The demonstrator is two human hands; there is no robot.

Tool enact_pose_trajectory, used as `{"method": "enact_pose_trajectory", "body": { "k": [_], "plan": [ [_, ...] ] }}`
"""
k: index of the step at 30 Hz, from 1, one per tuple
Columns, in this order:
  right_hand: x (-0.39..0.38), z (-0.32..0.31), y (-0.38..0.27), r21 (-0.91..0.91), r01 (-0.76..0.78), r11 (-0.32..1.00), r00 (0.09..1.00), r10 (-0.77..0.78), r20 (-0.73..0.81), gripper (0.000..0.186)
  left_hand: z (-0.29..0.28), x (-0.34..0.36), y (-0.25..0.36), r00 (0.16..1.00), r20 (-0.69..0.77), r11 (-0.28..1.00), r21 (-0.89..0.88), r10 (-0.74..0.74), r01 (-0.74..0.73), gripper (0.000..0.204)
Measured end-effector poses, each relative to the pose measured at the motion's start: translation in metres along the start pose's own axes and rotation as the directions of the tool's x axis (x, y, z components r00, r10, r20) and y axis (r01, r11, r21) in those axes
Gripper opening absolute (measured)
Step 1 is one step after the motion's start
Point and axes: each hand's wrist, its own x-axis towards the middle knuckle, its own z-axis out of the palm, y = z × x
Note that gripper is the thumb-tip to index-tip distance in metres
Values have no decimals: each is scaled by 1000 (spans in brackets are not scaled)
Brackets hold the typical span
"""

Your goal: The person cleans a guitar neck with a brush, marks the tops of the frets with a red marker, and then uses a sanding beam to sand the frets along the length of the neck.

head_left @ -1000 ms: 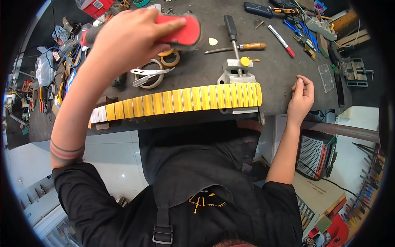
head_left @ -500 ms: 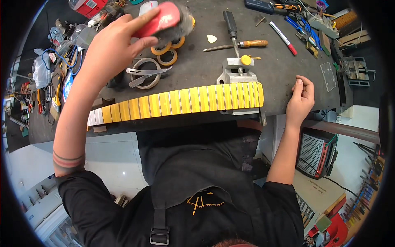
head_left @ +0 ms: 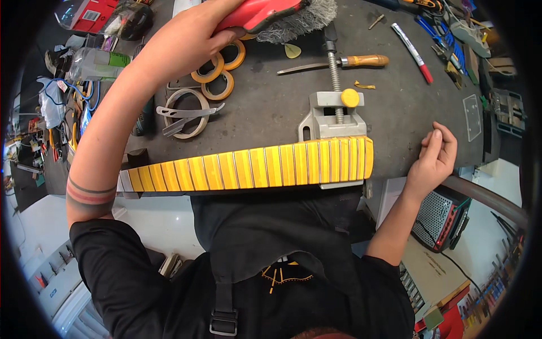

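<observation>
My left hand is closed around the red handle of a brush with shaggy grey bristles, high over the far side of the workbench. Part of the grip lies beyond the picture's upper edge. Along the near bench edge lies a guitar neck, its fretboard masked with yellow tape between the metal frets and pale tape at the narrow left end. Its wide right end sits at a grey metal vise with a yellow knob. My right hand rests by the bench's right front edge, fingers curled in, holding nothing visible.
Tape rolls and a larger ring of tape with metal blades on it lie left of the vise. Beyond it are a wooden-handled tool, a pick-shaped piece and a red-capped marker. Tools and a clear bottle crowd the left.
My left hand has carried the brush to the right and farther up toward the picture's edge. The whole view has shifted, with the neck and vise appearing lower. My right hand stays curled.
</observation>
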Motion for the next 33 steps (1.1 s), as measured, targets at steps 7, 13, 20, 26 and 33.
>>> {"method": "enact_pose_trajectory", "body": {
  "k": [7,13,20,26,33],
  "plan": [
    [2,-1,3,-10,-28,1000,1000,28,7,16,13,15,-24,998,8,994,-88,67,-66,88],
    [4,-3,5,-15,-26,1000,1000,25,-4,17,21,21,-34,997,-81,998,-66,14,-19,74],
    [5,-1,1,-22,-17,1000,1000,17,-3,17,27,24,-52,962,-254,992,-48,104,-120,58],
    [5,2,4,-20,3,1000,1000,-3,11,16,27,2,-52,953,-302,997,-54,33,-51,60],
    [4,2,2,-9,19,1000,1000,-19,7,15,29,-11,-48,965,-244,991,-119,-96,68,64]
  ]
}}
